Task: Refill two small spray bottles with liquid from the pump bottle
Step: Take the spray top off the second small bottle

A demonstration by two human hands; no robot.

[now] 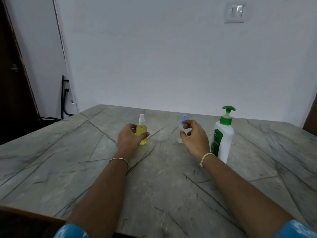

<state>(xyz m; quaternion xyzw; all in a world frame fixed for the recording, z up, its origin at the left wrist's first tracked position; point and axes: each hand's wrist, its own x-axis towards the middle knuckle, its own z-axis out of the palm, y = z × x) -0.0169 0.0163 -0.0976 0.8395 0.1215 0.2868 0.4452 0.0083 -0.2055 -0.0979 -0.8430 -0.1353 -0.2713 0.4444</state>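
A small spray bottle with yellow liquid [142, 129] and a white nozzle stands upright on the grey marble table [154, 177]. My left hand [130, 138] wraps around its lower body. A second small clear spray bottle with a blue nozzle [183, 119] stands to the right. My right hand [194, 136] curls around it, fingertips at the nozzle; most of its body is hidden. The white pump bottle [223, 141] with a green pump head stands upright just right of my right hand, not touched.
A white wall rises right behind the table's far edge, with a switch plate [234, 13] high on the right. A dark door [15, 74] and black cables [64, 98] are at the left, beyond the table's left edge.
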